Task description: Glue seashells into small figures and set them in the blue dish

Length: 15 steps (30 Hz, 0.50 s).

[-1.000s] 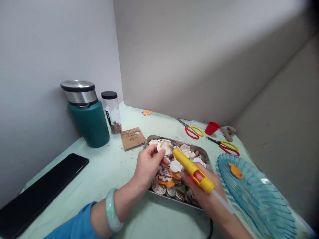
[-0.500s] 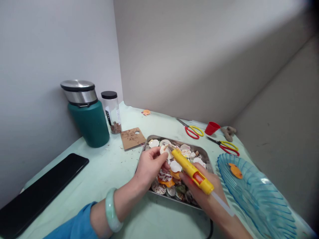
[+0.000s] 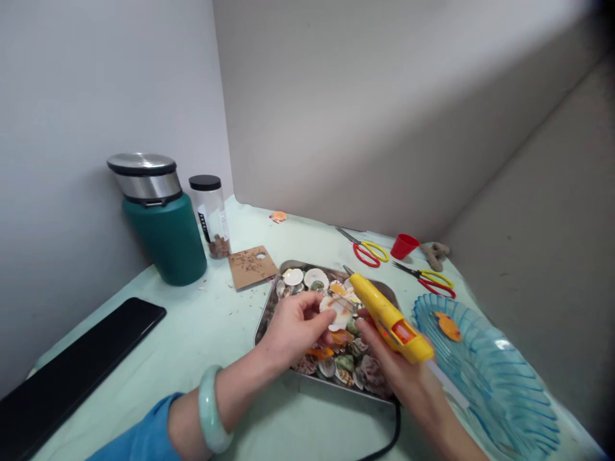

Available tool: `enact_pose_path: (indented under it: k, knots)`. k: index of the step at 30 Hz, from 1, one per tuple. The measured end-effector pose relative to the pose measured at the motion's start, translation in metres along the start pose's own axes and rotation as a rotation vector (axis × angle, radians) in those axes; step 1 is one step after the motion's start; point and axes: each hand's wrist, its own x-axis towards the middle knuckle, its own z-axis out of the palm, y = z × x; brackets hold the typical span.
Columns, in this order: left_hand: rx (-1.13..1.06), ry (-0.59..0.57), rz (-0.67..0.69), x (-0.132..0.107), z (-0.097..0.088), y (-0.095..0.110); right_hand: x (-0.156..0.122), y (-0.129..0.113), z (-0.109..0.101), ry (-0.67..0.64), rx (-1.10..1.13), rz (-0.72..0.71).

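Note:
Between thumb and fingers, my left hand (image 3: 300,326) pinches a pale scallop shell (image 3: 339,312) above a metal tray (image 3: 257,330). My right hand (image 3: 398,365) grips a yellow glue gun (image 3: 384,314), its nozzle pointing up and left, apart from the shell. A clear glue stick (image 3: 449,384) sticks out of the gun's rear. Below both hands, the tray is full of loose seashells (image 3: 314,280), white, orange, brown and greenish. The right fingertips are close to the held shell's right edge; whether they touch it I cannot tell.
Left stand a green bottle (image 3: 166,240), a clear jar (image 3: 211,218), a brown board (image 3: 252,266) and a black slab (image 3: 86,371). Behind the tray lie scissors (image 3: 369,253), a red cup (image 3: 403,246) and more scissors (image 3: 435,282). A blue dish (image 3: 494,371) and black cord (image 3: 398,422) are right.
The glue gun's nozzle has moved off the shell, up and to the right. My left hand has shifted slightly right and down with the shell. The view has turned a little.

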Motion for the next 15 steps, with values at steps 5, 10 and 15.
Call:
enact_pose_path:
  k: [5,10,15]
  knots:
    - [0.062,-0.088,0.041,-0.0039,0.0013,-0.0009,0.0002,-0.0023,-0.0041,-0.039,0.028,0.047]
    - [0.016,-0.173,0.010,-0.0066,0.0009,0.0006,-0.0022,-0.0055,-0.0075,-0.021,0.063,0.131]
    - [0.028,-0.179,0.002,-0.0078,0.0010,0.0017,-0.0018,-0.0014,-0.0080,-0.017,0.043,0.149]
